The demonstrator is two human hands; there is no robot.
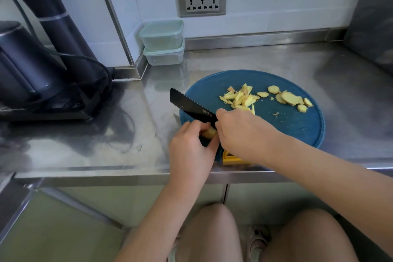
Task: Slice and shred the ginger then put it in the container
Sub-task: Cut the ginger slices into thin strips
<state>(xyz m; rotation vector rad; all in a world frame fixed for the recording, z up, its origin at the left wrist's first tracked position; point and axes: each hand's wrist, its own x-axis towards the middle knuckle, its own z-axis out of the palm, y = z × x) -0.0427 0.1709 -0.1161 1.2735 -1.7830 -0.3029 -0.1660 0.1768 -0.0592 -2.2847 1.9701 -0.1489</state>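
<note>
A round blue cutting board (297, 125) lies on the steel counter. A pile of ginger shreds (240, 98) sits near its middle, and several round ginger slices (289, 98) lie to the right. My left hand (191, 147) grips a small ginger piece (209, 132) at the board's near left edge. My right hand (240, 134) holds a black knife (189, 104) whose blade points up-left and meets the ginger piece. Two stacked clear containers with pale green lids (162, 41) stand in the back corner.
A dark appliance with cables (42, 59) fills the left of the steel counter (106, 134). A yellow object (230, 158) peeks out under my right wrist. A dark bin (374, 27) stands at the far right. A wall socket (202, 2) is behind.
</note>
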